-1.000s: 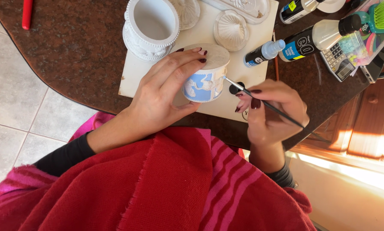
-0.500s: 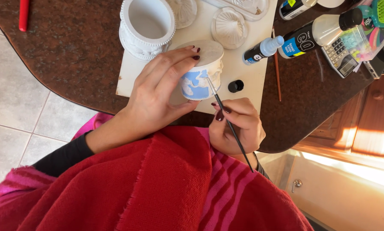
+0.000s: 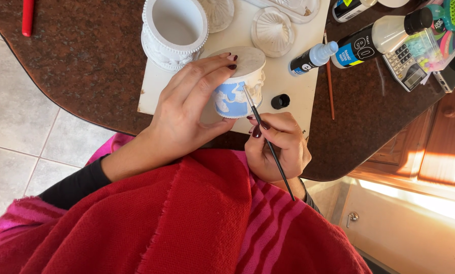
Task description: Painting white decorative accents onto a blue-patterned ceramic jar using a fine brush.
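Here, pot (image 3: 236,86) inside left grip (image 3: 189,114).

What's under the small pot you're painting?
The small pot sits on a white board lying on the brown table. The left hand covers the pot's near side, so its contact with the board is hidden.

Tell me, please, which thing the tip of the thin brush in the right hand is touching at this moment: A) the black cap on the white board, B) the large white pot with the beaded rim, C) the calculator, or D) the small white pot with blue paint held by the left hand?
D: the brush in the right hand ends on the side of the small pot, which the left hand grips.
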